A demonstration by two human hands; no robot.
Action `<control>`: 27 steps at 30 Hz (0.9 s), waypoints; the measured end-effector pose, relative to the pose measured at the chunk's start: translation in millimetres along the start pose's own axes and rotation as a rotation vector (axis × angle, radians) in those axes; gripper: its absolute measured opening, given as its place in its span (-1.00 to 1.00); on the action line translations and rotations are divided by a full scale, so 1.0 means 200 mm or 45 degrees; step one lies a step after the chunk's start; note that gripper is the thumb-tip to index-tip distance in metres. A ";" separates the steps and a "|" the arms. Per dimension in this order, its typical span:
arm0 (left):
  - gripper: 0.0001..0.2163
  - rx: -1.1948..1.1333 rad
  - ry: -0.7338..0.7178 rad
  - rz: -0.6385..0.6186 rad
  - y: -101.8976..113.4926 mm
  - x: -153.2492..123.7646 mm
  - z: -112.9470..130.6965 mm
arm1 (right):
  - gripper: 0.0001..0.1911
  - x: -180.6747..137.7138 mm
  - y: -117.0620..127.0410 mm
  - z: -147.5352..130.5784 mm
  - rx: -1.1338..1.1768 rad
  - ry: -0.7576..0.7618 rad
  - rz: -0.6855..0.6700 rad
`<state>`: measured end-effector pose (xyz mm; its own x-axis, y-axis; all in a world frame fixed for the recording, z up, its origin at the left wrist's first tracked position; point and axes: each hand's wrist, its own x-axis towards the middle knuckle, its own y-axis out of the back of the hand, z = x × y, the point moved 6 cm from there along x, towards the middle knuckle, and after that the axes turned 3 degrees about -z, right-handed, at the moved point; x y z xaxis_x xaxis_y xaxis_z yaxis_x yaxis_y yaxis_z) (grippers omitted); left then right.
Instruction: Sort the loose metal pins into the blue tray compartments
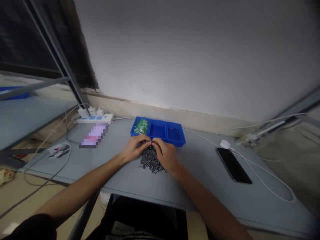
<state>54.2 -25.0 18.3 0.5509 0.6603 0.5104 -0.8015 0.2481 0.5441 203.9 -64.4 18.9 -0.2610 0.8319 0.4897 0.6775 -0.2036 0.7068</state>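
My left hand [136, 146] and my right hand [165, 154] meet fingertip to fingertip above a pile of small dark metal pieces [152, 161] on the table. Both are closed in a pinch around something tiny, too small to name. Just behind them stand three blue bins side by side. Small green and clear pieces fill the left bin [135, 134]. The middle bin [158, 128] shows its blue floor, partly hidden by my hands. In the right bin [176, 135] a few tiny bits can be made out.
A black phone [233, 165] lies at the right beside a white charger [224, 144] and its looping cable. To the left are a blurred-out phone-like device [94, 135], a power strip [95, 118] with several plugs, and a crumpled packet [59, 150]. A wall [200, 66] rises behind the table.
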 end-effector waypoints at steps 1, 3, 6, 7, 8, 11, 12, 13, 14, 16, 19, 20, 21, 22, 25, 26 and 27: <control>-0.77 0.028 0.015 -0.022 0.00 0.00 0.00 | -0.76 0.00 0.01 -0.02 -0.070 0.054 0.019; -0.77 0.070 0.021 -0.093 -0.01 -0.01 0.00 | -0.73 -0.01 0.02 -0.05 -0.154 0.163 0.042; -0.80 0.135 0.005 -0.200 -0.02 -0.01 0.00 | -0.71 0.00 0.03 -0.07 -0.240 0.256 0.039; -0.80 0.167 -0.008 -0.212 -0.02 -0.01 0.00 | -0.71 0.00 0.03 -0.07 -0.267 0.269 0.042; -0.80 0.201 -0.023 -0.214 -0.02 -0.01 0.00 | -0.71 0.00 0.04 -0.06 -0.293 0.283 0.036; -0.80 0.258 -0.075 -0.186 -0.01 -0.01 0.01 | -0.72 0.01 0.03 -0.04 -0.342 0.332 -0.031; -0.80 0.265 -0.087 -0.176 -0.01 -0.01 0.01 | -0.72 0.01 0.03 -0.04 -0.346 0.345 -0.059; -0.80 0.269 -0.095 -0.166 -0.01 -0.01 0.01 | -0.72 0.01 0.02 -0.04 -0.346 0.352 -0.079; -0.80 0.273 -0.103 -0.157 -0.01 -0.01 0.01 | -0.73 0.01 0.02 -0.04 -0.344 0.355 -0.088; -0.80 0.282 -0.121 -0.143 -0.01 -0.02 0.01 | -0.74 0.01 0.02 -0.04 -0.340 0.359 -0.081; -0.80 0.289 -0.154 -0.129 0.00 -0.02 0.02 | -0.74 0.01 0.02 -0.05 -0.364 0.362 -0.047; -0.80 0.289 -0.161 -0.127 0.00 -0.02 0.03 | -0.73 0.01 0.03 -0.05 -0.384 0.361 -0.035; -0.80 0.288 -0.164 -0.122 0.00 -0.01 0.04 | -0.71 0.01 0.03 -0.05 -0.409 0.357 -0.022; -0.80 0.287 -0.167 -0.116 0.00 -0.01 0.04 | -0.69 0.01 0.03 -0.04 -0.436 0.350 -0.008; -0.80 0.285 -0.167 -0.092 0.01 -0.01 0.05 | -0.64 0.02 0.05 -0.03 -0.486 0.326 0.031; -0.79 0.286 -0.166 -0.085 0.01 -0.01 0.05 | -0.64 0.02 0.06 -0.02 -0.482 0.324 0.034; -0.79 0.287 -0.160 -0.081 0.01 -0.01 0.05 | -0.65 0.02 0.06 -0.02 -0.468 0.332 0.028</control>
<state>53.6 -33.4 25.4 0.6342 0.5516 0.5418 -0.7002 0.1125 0.7050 208.7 -65.3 31.1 -0.4459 0.6770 0.5855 0.4075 -0.4289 0.8062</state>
